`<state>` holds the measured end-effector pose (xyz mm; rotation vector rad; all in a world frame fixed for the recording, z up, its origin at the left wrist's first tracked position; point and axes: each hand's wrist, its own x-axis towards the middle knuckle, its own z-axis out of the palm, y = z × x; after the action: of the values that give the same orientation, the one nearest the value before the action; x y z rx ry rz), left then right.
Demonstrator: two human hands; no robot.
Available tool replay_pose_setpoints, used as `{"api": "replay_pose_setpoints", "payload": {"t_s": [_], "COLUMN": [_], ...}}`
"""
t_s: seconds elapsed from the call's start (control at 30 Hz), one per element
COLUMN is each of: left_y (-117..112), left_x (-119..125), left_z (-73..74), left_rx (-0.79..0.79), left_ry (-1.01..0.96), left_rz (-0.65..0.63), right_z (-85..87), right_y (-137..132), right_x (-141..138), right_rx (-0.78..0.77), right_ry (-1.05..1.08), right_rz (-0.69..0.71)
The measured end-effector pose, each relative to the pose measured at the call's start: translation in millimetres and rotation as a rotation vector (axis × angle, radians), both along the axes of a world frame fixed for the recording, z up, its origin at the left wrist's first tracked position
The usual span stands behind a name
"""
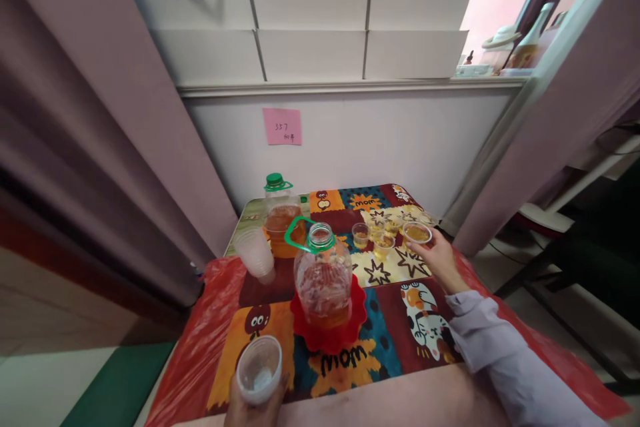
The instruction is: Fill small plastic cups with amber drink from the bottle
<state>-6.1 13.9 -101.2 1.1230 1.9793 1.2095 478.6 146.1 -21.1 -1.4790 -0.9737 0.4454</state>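
My left hand (253, 410) is closed round an empty clear plastic cup (259, 370) at the table's near edge. At the right, my right hand (439, 257) grips a plastic cup of yellowish liquid (417, 233) by its side, beside several similar small cups (384, 243) holding some liquid. Between my hands, a large uncapped plastic jug (323, 280) with a green handle stands on a red scalloped plate (359, 320); a little liquid lies in its bottom. Behind it is a second jug (284, 220) with a green cap and amber liquid. A tilted stack of cups (255, 253) leans at the left.
A patterned cloth (390, 347) covers the small table, with red plastic sheeting (195, 327) hanging over its sides. White boxes (310, 0) line the sill behind. Curtains (115, 93) hang at the left and right.
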Motion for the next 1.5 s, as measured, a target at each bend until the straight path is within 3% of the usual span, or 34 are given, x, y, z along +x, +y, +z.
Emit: {"api": "replay_pose_setpoints", "payload": {"t_s": [0.3,0.4,0.5,0.67,0.8,1.07,1.3,1.5], "left_y": [-9.9,-11.5,-12.4,-13.5,-14.8,-16.0,-15.3,-16.1], "left_x": [17.9,19.3,20.2,23.0,26.5,27.5,30.4,27.8], "left_z": [26.6,28.5,31.0,46.6,60.1,58.1,73.1,64.0], "left_rx": [0.129,0.143,0.139,0.172,0.251,0.247,0.288,0.264], "left_ry": [-0.056,-0.090,-0.087,-0.085,-0.081,-0.117,-0.107,-0.076], "left_rz": [-0.059,-0.057,-0.052,-0.081,-0.097,-0.089,-0.131,-0.095], "right_z": [145.3,174.1,191.1,207.3,209.4,204.4,206.8,208.3], "right_y": [-30.5,-30.1,-27.0,-25.1,-23.4,-14.5,-11.6,-10.1], "right_x": [-77.3,-101.4,-119.6,-140.9,-148.3,-146.1,-146.8,-147.2], "right_rx": [0.048,0.064,0.049,0.034,0.054,0.095,0.133,0.174], "right_ry": [0.051,0.002,-0.031,-0.117,-0.176,-0.456,-0.673,-0.765], "right_rz": [0.469,0.586,0.651,0.724,0.719,0.570,0.418,0.376]}}
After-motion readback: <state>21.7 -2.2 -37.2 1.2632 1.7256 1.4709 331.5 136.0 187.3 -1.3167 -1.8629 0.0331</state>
